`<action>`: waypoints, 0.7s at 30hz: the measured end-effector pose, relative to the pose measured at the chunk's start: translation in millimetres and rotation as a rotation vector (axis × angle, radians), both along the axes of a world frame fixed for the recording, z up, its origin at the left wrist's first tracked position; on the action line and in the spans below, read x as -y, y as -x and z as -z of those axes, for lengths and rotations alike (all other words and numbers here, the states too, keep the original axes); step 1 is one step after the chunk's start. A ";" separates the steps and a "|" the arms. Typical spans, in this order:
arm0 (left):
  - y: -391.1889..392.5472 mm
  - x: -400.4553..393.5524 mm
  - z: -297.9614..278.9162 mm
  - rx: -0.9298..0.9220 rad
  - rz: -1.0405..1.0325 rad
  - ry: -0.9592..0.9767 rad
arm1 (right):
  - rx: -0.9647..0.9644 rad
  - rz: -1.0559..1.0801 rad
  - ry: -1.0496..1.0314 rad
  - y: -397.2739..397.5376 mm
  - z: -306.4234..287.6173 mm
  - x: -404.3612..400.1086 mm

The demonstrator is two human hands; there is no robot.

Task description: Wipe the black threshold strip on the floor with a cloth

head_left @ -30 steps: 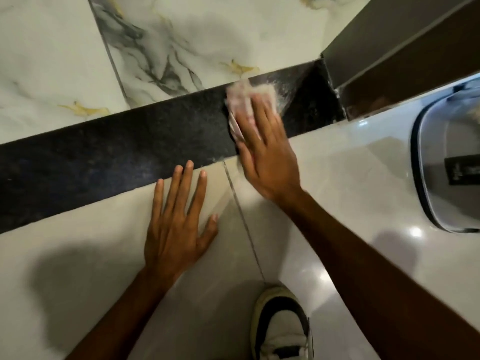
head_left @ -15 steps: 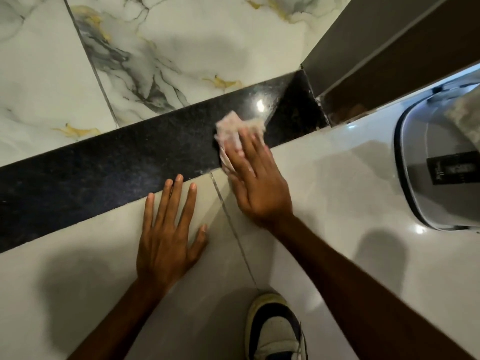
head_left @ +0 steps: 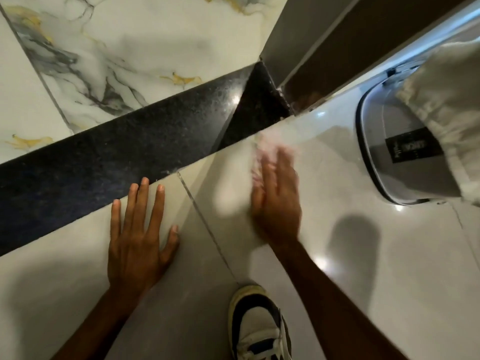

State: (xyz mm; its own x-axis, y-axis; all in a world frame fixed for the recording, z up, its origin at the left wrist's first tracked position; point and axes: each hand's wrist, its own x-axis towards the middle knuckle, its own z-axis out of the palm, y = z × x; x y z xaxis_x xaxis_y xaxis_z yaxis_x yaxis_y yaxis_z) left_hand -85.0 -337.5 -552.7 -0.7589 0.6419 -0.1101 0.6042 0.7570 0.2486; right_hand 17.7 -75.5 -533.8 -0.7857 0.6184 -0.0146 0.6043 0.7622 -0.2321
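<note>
The black speckled threshold strip runs diagonally across the floor from lower left to the door frame at upper right. My right hand is motion-blurred and lies flat on the pale tile just in front of the strip, off the black stone. A pinkish-white cloth shows blurred under and ahead of its fingertips. My left hand rests flat with spread fingers on the pale tile, its fingertips reaching the strip's near edge, holding nothing.
Marble-patterned tiles lie beyond the strip. A brown door frame closes the strip's right end. A grey plastic bin with white fabric draped over it stands at right. My shoe is at the bottom.
My right hand has slid with the cloth off the black strip, toward me and to the right, onto the pale tile. The left hand stays planted. The view has tilted, showing more of the bin.
</note>
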 end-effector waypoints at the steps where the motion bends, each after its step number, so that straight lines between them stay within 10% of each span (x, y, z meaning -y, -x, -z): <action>1: 0.2 -0.5 -1.2 0.002 0.001 -0.004 | 0.006 0.189 -0.037 -27.0 0.6 -0.4; 5: -0.2 -0.4 -0.2 -0.023 0.102 -0.020 | -0.058 0.799 -0.046 -47.2 10.6 -51.2; 13: 5.0 1.8 2.1 0.035 0.164 0.016 | -0.029 0.262 0.009 -17.2 11.3 -20.9; 21: -8.2 -44.7 -151.1 0.165 0.231 0.040 | 0.454 0.589 1.035 -47.8 -167.0 9.3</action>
